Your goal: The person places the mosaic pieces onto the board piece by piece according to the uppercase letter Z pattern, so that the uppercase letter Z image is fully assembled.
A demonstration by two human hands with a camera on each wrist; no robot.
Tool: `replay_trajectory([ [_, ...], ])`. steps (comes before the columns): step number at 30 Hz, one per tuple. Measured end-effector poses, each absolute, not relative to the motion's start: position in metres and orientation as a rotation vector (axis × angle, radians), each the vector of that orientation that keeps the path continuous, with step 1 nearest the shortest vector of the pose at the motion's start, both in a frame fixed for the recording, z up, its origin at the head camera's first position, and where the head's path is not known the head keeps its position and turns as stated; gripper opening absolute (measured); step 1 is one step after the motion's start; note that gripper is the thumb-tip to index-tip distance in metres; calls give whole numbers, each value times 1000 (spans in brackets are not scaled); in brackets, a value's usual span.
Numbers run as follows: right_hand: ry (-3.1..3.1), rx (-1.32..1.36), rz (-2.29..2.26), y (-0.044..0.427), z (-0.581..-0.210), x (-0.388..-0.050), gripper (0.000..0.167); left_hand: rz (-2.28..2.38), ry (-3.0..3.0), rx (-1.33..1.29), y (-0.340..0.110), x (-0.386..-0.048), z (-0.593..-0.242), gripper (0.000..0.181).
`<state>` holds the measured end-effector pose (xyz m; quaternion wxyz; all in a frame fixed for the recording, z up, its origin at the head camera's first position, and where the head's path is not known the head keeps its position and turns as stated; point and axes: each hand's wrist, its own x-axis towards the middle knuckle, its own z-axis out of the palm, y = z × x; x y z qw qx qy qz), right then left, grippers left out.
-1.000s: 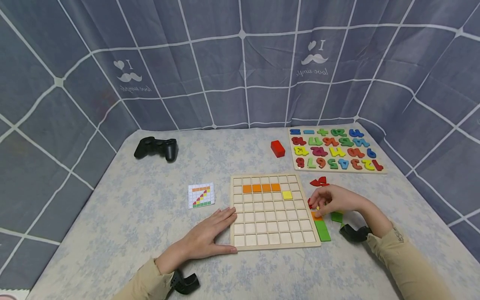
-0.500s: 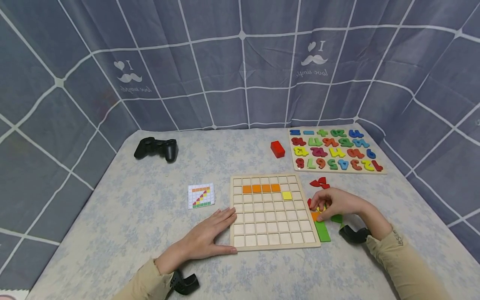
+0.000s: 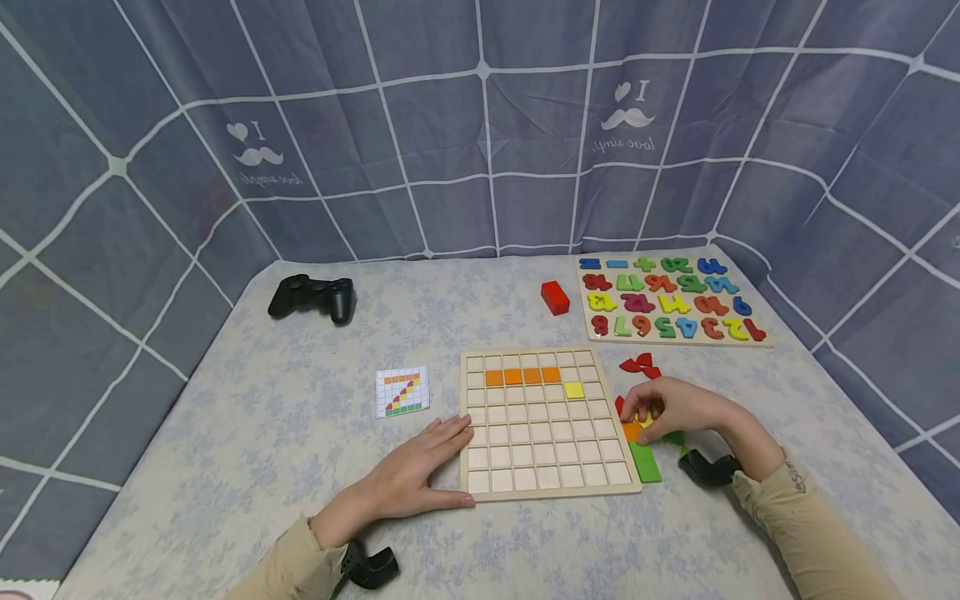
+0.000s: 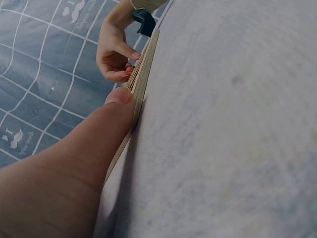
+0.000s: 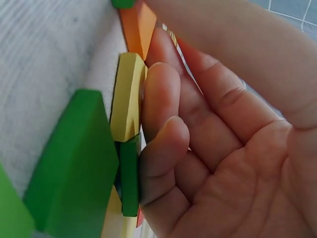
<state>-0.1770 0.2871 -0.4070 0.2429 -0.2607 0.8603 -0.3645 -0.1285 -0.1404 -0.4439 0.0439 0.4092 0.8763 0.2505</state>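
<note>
My left hand (image 3: 412, 467) lies flat, its straight fingers resting on the left edge of a wooden grid board (image 3: 540, 433). In the left wrist view, the thumb (image 4: 94, 139) touches the board's side (image 4: 142, 79). Orange square tiles (image 3: 532, 376) fill part of one row, with a yellow tile (image 3: 573, 390) just below right. Beside the board's right edge, my right hand (image 3: 678, 408) bends its fingers over loose tiles. Thumb and index finger are at an orange tile (image 5: 137, 29); a pinch is not clear. Other fingertips touch a yellow piece (image 5: 128, 99) and a green piece (image 5: 130, 173).
Left of the board lies a pattern card (image 3: 402, 392). Green tiles (image 3: 647, 463) and red pieces (image 3: 637, 363) are to its right. Farther back are a red block (image 3: 555, 297), a number puzzle board (image 3: 675, 335) and a black game controller (image 3: 311, 296).
My right hand has shifted slightly, its thumb drawn a little down and right, so more of the orange tile shows. The left hand and board have stayed still.
</note>
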Motion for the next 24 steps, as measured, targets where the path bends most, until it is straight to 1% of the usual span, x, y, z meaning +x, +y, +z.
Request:
replay_trajectory([
  [14,2334,-703,-988,286,-407,-178,20,768,2680,1243,-140,-129,-445,90],
  [20,2364,-666,-946,286,-400,-180,16,769,2678,1239,-140,-129,-445,90],
  [24,2364,-646,-962,286,-393,-187,15,775,2674,1237,-140,-129,-444,90],
])
